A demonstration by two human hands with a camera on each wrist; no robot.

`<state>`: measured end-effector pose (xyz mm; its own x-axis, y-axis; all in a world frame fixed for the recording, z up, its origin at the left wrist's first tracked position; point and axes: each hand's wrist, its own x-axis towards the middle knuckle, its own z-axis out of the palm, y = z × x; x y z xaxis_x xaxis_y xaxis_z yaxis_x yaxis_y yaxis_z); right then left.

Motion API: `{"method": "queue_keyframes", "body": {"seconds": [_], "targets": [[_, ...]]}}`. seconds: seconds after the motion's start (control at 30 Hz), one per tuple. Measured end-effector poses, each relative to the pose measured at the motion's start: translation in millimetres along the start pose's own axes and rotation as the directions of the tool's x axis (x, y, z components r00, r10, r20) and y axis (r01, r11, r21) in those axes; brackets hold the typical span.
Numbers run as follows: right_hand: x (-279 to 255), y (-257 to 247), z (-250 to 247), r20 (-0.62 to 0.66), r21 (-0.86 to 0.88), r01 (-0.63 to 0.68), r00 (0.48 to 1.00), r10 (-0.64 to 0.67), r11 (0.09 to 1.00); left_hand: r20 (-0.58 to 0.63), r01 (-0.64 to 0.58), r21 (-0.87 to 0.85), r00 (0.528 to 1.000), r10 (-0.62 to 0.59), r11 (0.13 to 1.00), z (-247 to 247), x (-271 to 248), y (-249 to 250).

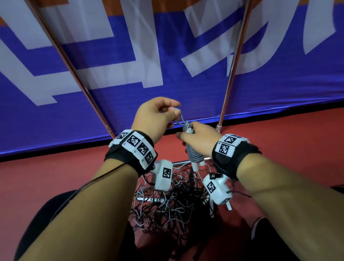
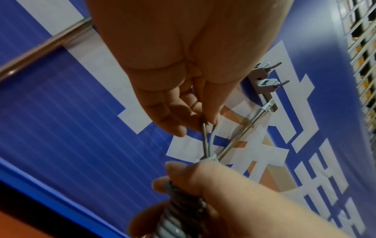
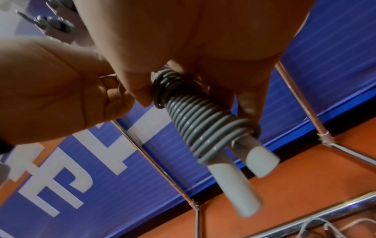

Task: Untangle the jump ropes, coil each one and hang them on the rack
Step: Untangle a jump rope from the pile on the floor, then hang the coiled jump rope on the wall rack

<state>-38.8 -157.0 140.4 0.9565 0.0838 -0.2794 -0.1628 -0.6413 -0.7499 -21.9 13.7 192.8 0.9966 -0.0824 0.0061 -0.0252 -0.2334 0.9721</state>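
Jump ropes [image 1: 171,212] are seen as a tangled heap of black and pale cords on the red floor [image 1: 42,170], directly below both forearms and nearest the head camera; dark-clad knees are visible to either side of the heap. A chrome bar [image 3: 317,214] is seen beside a few of the loose cords in the right wrist view. Above the heap, one grey rope [image 3: 203,125] is held clear of the floor; it is wound in tight turns around its two pale handles [image 3: 234,185], which lie side by side with their free ends protruding below the winding. The right hand [image 1: 200,140] is closed around the upper part of this wound bundle, fingers and thumb curled about the coils. Just above it, a short loop [image 2: 207,141] of the same grey cord rises from the top of the winding and is pinched between thumb and fingertips of the left hand [image 1: 156,117]; the remaining left fingers are loosely curled. The two hands are nearly touching. Black wrist straps with white marker blocks are worn on both wrists. Farther off, two slanted metal poles [image 1: 233,59] are seen leaning against a blue banner [image 1: 121,106] with white and orange graphics. A grey hook bracket [image 2: 266,80] with two prongs is mounted at the upper end of one pole, well apart from the held rope. No rope is seen on the prongs.
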Motion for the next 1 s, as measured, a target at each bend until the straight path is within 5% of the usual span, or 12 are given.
{"method": "queue_keyframes", "body": {"seconds": [0.53, 0.73, 1.0], "targets": [[-19, -91, -1, -0.227, 0.328, 0.34, 0.934, -0.276, 0.882, -0.199, -0.027, -0.131, 0.98, 0.0, 0.991, -67, -25, 50], [-18, -174, -16, -0.269, 0.363, 0.411, 0.906, -0.328, 0.837, -0.27, -0.122, -0.191, 0.96, 0.068, 0.974, -116, -16, 100], [-9, -309, -62, -0.397, 0.205, 0.592, 0.778, -0.486, 0.779, -0.36, -0.247, -0.134, 0.915, 0.185, 0.96, -185, 11, 185]]}}
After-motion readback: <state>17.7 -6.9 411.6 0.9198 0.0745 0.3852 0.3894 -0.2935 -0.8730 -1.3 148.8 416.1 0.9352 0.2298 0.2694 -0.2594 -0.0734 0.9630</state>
